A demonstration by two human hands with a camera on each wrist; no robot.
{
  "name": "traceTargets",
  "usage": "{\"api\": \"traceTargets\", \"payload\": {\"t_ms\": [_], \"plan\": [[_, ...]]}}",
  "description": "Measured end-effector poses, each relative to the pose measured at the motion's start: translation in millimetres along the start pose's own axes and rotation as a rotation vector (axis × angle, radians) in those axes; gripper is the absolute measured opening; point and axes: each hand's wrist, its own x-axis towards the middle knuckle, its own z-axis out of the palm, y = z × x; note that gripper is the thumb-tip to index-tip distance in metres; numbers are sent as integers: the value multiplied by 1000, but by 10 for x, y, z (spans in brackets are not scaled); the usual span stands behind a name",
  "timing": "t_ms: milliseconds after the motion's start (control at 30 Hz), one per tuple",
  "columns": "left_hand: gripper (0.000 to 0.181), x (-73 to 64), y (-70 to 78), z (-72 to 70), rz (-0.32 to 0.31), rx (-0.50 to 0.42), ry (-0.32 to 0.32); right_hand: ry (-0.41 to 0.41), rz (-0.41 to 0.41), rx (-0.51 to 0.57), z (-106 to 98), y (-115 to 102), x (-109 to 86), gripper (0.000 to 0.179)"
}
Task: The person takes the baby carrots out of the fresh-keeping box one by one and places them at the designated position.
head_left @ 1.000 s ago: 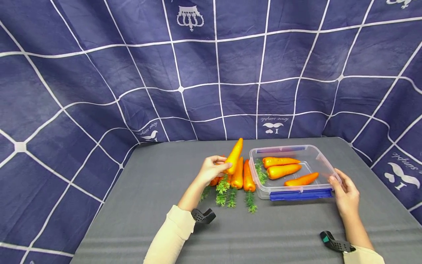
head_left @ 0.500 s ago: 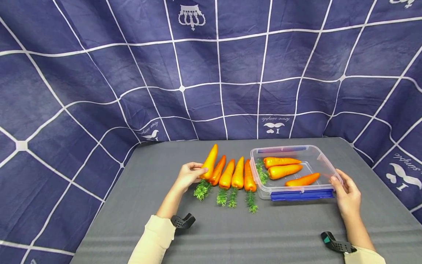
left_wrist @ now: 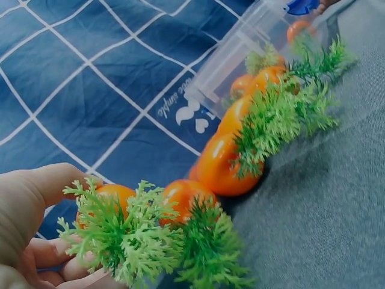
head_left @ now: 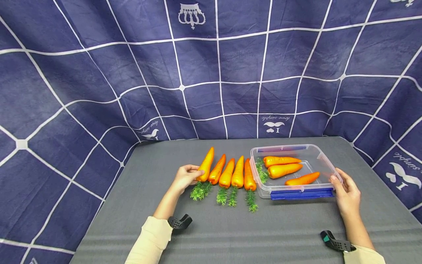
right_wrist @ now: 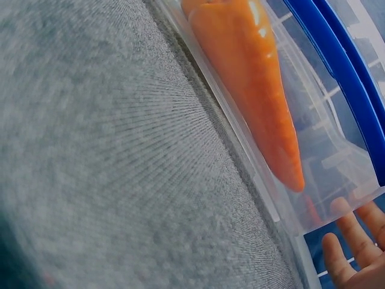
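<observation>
My left hand (head_left: pixel 184 178) pinches an orange toy carrot (head_left: pixel 206 163) near its leafy end, at the left end of a row. The thumb and curled fingers show beside its green leaves (left_wrist: pixel 126 235) in the left wrist view. Several more carrots (head_left: pixel 227 175) lie side by side to its right, tips toward the back and leaves toward the front. At the right, a clear plastic container (head_left: pixel 326 165) holds three carrots (head_left: pixel 285 171). My right hand (head_left: pixel 349 196) grips the container's front right corner, thumb at the rim and fingers against the outer wall.
A grey cloth covers the table (head_left: pixel 158 157). Behind it hangs a dark blue curtain (head_left: pixel 141 66) with white lines. The container has blue latches (head_left: pixel 301 194), and the rightmost loose carrot lies close to its left wall.
My left hand has carried the carrot leftward from over the row and lowered it at the row's left end. My right hand has stayed at the container.
</observation>
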Motion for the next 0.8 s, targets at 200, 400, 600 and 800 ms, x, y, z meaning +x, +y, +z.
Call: {"api": "traceTargets", "payload": {"t_ms": [200,400,600,800], "plan": [[37,16,-59,-32,-38,4,0,3,15,20,-2,10,8,34],[38,19,-112,-42,-53,10,-7,10,27,11,-13,5,8,33],[36,25,-162,-35,-45,29,13,10,28,14,-13,7,4,33],[32,10,-179,-14,-29,40,37,5,20,1,-6,-4,1,33]]}}
